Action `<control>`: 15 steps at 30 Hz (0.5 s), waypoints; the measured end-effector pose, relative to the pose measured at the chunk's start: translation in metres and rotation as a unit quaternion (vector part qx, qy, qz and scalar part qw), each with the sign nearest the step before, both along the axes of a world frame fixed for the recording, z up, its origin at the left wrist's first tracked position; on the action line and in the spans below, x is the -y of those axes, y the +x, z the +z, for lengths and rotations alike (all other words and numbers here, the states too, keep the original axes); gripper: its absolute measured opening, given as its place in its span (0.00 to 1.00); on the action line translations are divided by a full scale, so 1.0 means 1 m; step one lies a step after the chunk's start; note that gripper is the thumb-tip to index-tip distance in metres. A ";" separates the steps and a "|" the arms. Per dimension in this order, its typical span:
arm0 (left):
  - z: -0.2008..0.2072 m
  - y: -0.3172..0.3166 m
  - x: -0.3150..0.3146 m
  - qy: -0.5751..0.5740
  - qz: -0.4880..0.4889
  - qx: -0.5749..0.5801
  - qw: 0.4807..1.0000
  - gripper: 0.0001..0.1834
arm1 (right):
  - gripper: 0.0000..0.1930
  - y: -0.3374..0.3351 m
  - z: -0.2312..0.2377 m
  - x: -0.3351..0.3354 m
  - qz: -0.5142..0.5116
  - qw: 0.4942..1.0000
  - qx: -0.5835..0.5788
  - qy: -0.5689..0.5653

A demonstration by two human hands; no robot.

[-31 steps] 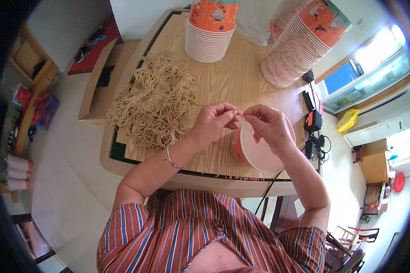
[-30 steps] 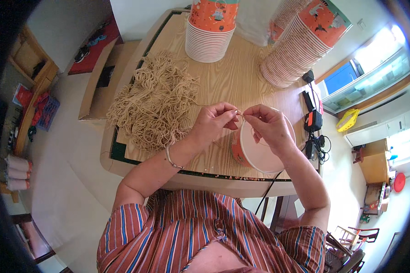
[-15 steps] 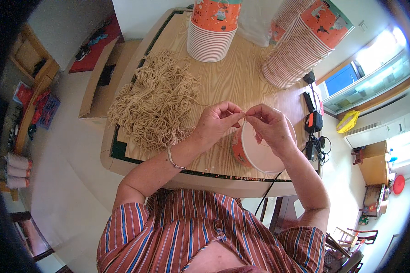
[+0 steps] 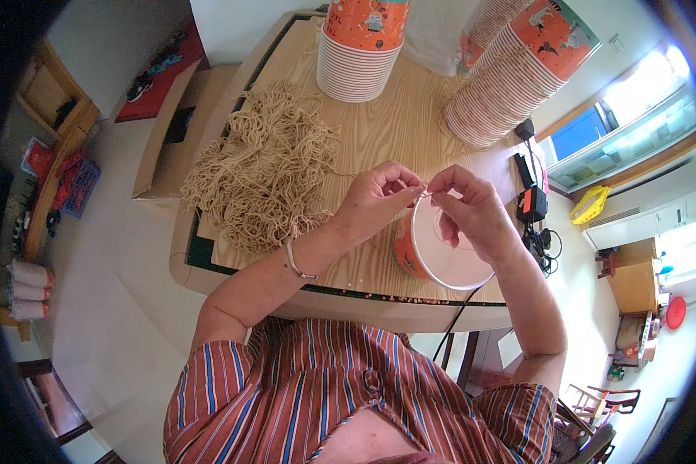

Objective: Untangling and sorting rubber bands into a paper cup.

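Note:
Over the near right part of the table, my left hand [image 4: 377, 199] and my right hand [image 4: 472, 210] meet fingertip to fingertip. Both are closed in a pinch on a thin beige cord [image 4: 426, 192], most of it hidden by the fingers. A strand also hangs below my right fingers. Just under the hands stands an orange paper bucket [image 4: 411, 251] with a white rim and white inside, its opening partly covered by my right hand. To the left of my left hand lies a large tangled heap of beige cord [image 4: 259, 166].
A stack of orange paper buckets [image 4: 359, 66] stands at the far side of the wooden table [image 4: 387, 139]. Another tall stack [image 4: 510, 81] leans at the far right. Black adapters and cables [image 4: 531, 205] lie along the right edge. An open cardboard box [image 4: 170, 147] adjoins the left side.
My pinching fingertips have shifted slightly right and up, with a small gap opening between the two hands. The bucket and the cord heap look unmoved.

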State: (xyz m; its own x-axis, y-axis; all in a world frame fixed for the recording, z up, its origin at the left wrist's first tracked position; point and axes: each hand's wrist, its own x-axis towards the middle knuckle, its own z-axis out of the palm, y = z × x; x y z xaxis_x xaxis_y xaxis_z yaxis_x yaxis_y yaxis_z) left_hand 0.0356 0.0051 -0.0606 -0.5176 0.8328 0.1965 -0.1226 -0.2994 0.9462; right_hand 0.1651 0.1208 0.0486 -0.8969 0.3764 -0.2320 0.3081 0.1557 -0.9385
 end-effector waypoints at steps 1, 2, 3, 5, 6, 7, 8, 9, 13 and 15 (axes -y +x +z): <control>0.002 0.001 0.000 -0.007 0.003 -0.007 1.000 0.08 | 0.04 0.000 0.000 0.000 -0.001 1.000 0.000 0.001; 0.005 0.001 0.000 -0.013 0.007 -0.014 1.000 0.08 | 0.05 0.001 0.000 0.000 -0.005 1.000 0.007 -0.018; 0.006 0.001 0.001 -0.013 0.007 -0.014 1.000 0.08 | 0.06 0.000 0.000 -0.001 -0.008 0.999 0.013 -0.036; 0.007 0.000 0.002 -0.026 0.022 -0.071 0.997 0.09 | 0.07 -0.002 0.000 -0.002 -0.020 0.997 0.024 -0.074; 0.007 0.000 0.002 -0.025 0.022 -0.071 0.997 0.09 | 0.08 -0.002 0.000 -0.003 -0.032 0.993 0.034 -0.111; 0.007 0.001 0.001 -0.028 0.023 -0.070 0.997 0.09 | 0.08 -0.001 -0.001 -0.005 -0.031 0.993 0.035 -0.111; 0.007 0.001 0.001 -0.031 0.024 -0.069 0.997 0.09 | 0.09 0.000 -0.004 -0.008 -0.025 0.988 0.024 -0.148; 0.007 0.000 0.001 -0.031 0.024 -0.069 0.997 0.09 | 0.09 0.001 -0.006 -0.010 -0.019 0.982 0.014 -0.185; 0.005 0.000 0.000 -0.034 0.000 -0.060 0.998 0.08 | 0.09 -0.003 -0.004 -0.007 -0.037 0.983 0.029 -0.178; 0.003 -0.001 0.000 -0.033 -0.001 -0.063 0.997 0.08 | 0.10 -0.005 -0.008 -0.006 -0.028 0.994 0.023 -0.100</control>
